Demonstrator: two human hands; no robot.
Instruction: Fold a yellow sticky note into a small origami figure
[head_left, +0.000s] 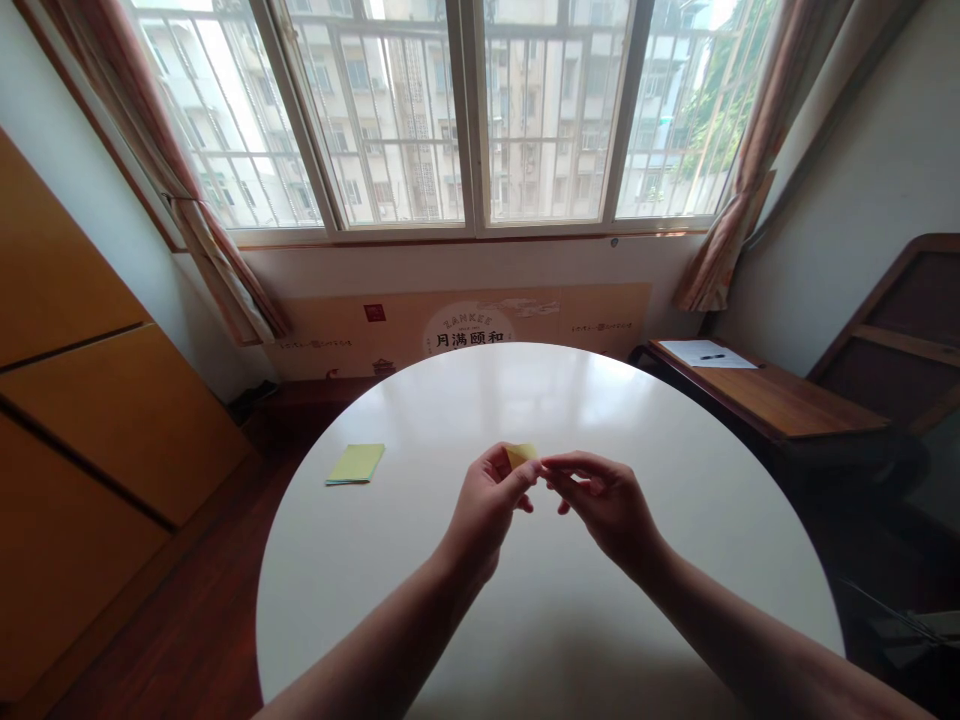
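A small folded piece of yellow paper (520, 455) is pinched between the thumb and fingers of my left hand (491, 490), above the middle of the table. My right hand (604, 495) meets it from the right, its thumb and forefinger pressed together at the paper's right corner. Much of the paper is hidden behind my left thumb and fingers, so its full folded form does not show. Off to the left, a stack of yellow-green sticky notes (356, 463) lies on the round white table (405, 620), a bluish edge showing underneath.
A wooden side table (810, 395) on the right bears a white sheet of paper (694, 353) with a dark pen (712, 357) on it. Behind the round table stand a printed panel (600, 310) and a barred window (420, 130). An orange-brown cabinet (90, 440) is at left.
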